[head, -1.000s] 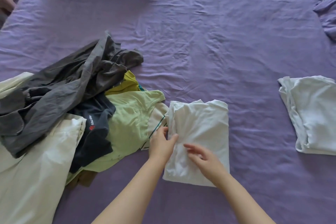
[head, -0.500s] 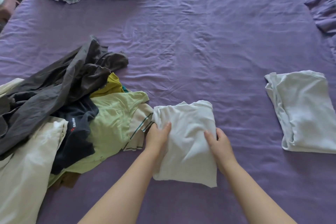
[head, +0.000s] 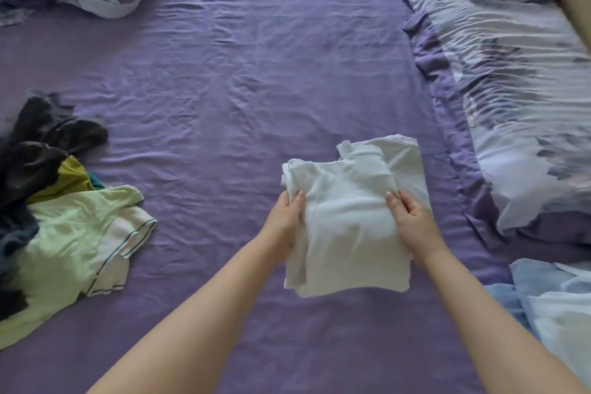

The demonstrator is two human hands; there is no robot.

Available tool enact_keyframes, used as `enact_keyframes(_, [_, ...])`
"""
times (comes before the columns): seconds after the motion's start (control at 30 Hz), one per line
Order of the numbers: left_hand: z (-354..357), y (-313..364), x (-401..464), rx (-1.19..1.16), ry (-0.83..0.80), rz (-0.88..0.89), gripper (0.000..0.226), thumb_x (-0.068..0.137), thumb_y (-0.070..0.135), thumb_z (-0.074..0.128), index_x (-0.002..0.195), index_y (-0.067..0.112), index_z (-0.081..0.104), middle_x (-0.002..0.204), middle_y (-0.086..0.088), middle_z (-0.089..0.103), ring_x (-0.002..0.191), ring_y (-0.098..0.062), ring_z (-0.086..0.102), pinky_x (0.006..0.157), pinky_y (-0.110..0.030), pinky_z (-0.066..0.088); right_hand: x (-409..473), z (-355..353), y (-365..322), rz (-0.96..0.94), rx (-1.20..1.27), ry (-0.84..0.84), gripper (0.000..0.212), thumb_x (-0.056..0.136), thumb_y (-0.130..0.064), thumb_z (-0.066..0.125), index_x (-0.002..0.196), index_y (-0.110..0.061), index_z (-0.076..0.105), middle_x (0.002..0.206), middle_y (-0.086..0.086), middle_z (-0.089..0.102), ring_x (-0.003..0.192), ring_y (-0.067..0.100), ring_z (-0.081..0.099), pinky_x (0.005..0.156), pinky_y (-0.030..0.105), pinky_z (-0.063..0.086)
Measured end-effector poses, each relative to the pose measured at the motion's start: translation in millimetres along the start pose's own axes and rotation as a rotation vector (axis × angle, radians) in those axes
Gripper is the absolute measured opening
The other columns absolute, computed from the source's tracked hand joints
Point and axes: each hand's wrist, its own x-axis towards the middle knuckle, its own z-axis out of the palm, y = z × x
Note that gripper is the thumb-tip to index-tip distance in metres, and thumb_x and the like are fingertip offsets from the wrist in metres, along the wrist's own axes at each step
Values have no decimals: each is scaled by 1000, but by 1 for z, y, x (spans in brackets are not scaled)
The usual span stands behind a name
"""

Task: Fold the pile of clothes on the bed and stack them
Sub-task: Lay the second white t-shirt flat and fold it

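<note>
1. You hold a folded white shirt (head: pixel 348 227) by its two side edges, above the purple bed sheet (head: pixel 240 89). Your left hand (head: pixel 286 222) grips its left edge and your right hand (head: pixel 412 221) grips its right edge, thumbs on top.
2. A second folded white garment (head: pixel 406 160) lies flat on the sheet just behind and partly under the held shirt, its far edge and right side showing.
3. The unfolded pile (head: pixel 57 208) sits at the left edge of the bed, well apart from the white pieces: a pale green shirt (head: pixel 70 233) with cream, dark-trimmed sleeves in front, and crumpled dark grey clothes (head: pixel 41 141) behind.
</note>
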Motion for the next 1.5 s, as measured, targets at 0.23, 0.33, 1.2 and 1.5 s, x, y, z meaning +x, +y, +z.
enact_keyframes(0.23, [98, 16, 32, -15, -86, 79, 26, 96, 47, 46, 116, 32, 56, 113, 5, 67, 99, -16, 66, 81, -35, 55, 51, -86, 0, -62, -59, 128, 28, 98, -33, 47, 122, -24, 57, 116, -8, 64, 111, 18, 57, 92, 33, 46])
enact_keyframes(0.33, [113, 3, 45, 242, -20, -39, 73, 88, 46, 61, 147, 21, 26, 140, 1, 49, 111, -18, 58, 87, -33, 49, 69, -89, 29, 108, -195, 102, 63, 94, -30, 55, 149, -19, 24, 140, 8, 49, 127, 25, 46, 104, 37, 37])
enact_keyframes(1.2, [-2, -60, -60, 664, 119, -93, 34, 78, 47, 60, 104, 25, 65, 102, 3, 69, 94, -19, 67, 89, -38, 52, -65, 53, 29, -87, -597, -85, 29, 89, -15, 61, 118, -12, 63, 122, 7, 61, 117, 25, 51, 98, 39, 39])
enact_keyframes(1.5, [-200, -86, -142, 623, 373, -166, 22, 85, 36, 61, 102, 22, 67, 102, 2, 69, 96, -15, 65, 87, -30, 51, -137, 178, 12, -133, -744, -325, 34, 89, -24, 61, 123, -20, 59, 127, 0, 57, 121, 20, 49, 98, 35, 38])
